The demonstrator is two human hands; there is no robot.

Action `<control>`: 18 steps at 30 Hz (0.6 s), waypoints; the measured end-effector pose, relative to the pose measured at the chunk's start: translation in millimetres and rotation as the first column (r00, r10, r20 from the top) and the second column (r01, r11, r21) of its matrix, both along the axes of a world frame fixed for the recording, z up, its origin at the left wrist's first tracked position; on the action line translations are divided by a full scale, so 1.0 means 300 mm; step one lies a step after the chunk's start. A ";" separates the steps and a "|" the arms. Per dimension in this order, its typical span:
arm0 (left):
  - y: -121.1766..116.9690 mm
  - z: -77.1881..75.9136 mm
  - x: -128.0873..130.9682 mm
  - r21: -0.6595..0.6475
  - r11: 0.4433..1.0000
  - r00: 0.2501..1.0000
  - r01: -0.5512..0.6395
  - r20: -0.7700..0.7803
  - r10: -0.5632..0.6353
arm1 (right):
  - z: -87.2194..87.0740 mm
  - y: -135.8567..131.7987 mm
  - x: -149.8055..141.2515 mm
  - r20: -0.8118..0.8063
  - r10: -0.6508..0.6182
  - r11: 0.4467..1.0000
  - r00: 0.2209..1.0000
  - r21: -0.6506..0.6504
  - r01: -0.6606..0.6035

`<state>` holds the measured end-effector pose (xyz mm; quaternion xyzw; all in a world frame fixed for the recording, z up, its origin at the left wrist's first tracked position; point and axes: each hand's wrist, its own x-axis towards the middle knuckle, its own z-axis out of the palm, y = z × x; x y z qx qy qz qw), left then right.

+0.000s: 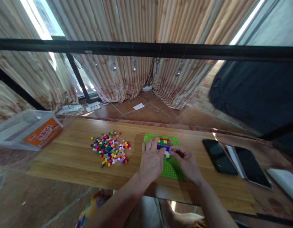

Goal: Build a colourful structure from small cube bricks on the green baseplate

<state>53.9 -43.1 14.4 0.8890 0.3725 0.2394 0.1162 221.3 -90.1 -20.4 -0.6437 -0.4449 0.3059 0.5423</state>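
Note:
A green baseplate (172,169) lies flat on the wooden table (72,155), with a small patch of red, yellow, green and blue bricks (163,142) built near its far edge. My left hand (151,160) rests on the plate's left side, fingers stretched flat beside the patch. My right hand (187,161) comes in from the right with fingertips pinched at the patch's near edge, on a small white brick (167,154). A heap of loose coloured bricks (110,148) lies to the left of the plate.
A clear plastic box with an orange label (29,129) stands at the table's left end. Two dark phones (219,156) (252,166) and a white object (284,180) lie at the right. A black bar (146,50) crosses above, curtains behind.

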 end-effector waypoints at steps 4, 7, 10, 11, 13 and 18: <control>-0.007 -0.012 0.012 0.015 1.000 0.999 0.001 -0.044 0.000 | -0.020 0.002 -0.011 0.024 -0.033 0.999 0.999 0.030 0.033; -0.005 -0.024 0.014 0.005 1.000 0.998 0.009 -0.057 -0.008 | -0.025 0.001 -0.021 0.033 -0.065 0.997 0.997 0.036 0.064; -0.005 -0.030 0.016 0.004 1.000 0.998 0.018 -0.060 -0.018 | -0.028 0.002 -0.030 0.029 -0.097 0.995 0.995 0.040 0.096; -0.005 -0.030 0.016 0.007 1.000 0.998 0.022 -0.062 -0.021 | -0.028 0.003 -0.033 0.029 -0.109 0.993 0.994 0.043 0.108; -0.006 -0.030 0.017 0.015 1.000 0.998 0.026 -0.066 -0.025 | -0.029 0.003 -0.035 0.034 -0.125 0.991 0.992 0.050 0.123; -0.007 -0.031 0.020 0.016 1.000 0.997 0.022 -0.078 -0.021 | -0.017 -0.001 -0.039 0.087 -0.114 0.992 0.990 0.069 0.109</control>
